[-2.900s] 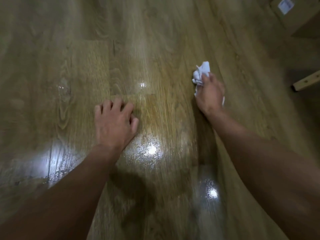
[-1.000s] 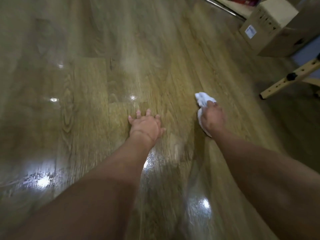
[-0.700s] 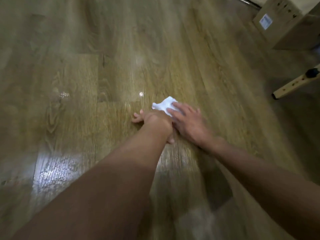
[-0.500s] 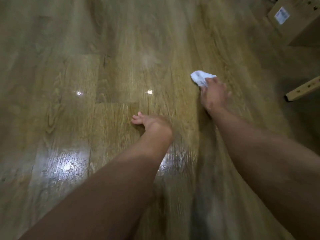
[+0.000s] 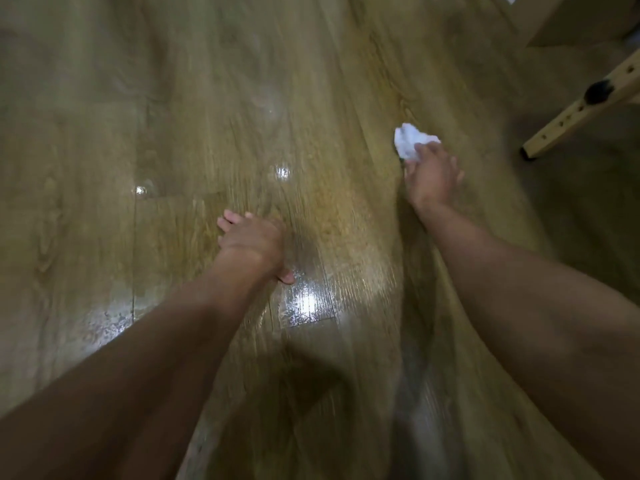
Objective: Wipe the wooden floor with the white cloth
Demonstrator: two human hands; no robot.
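A crumpled white cloth (image 5: pixel 410 142) lies pressed on the glossy wooden floor (image 5: pixel 214 98) at the right of centre. My right hand (image 5: pixel 431 174) rests on its near side and grips it, arm stretched forward. My left hand (image 5: pixel 252 242) is planted flat on the floor in the middle, fingers spread, holding nothing. Wet, shiny patches reflect light around and below my left hand.
A light wooden furniture leg (image 5: pixel 581 105) with a black knob slants across the floor at the right edge. A cardboard box (image 5: pixel 568 15) stands in the top right corner, behind the cloth.
My right hand swept the cloth left to my left hand, then back out to the right and forward. My left hand stayed propped on the floor.
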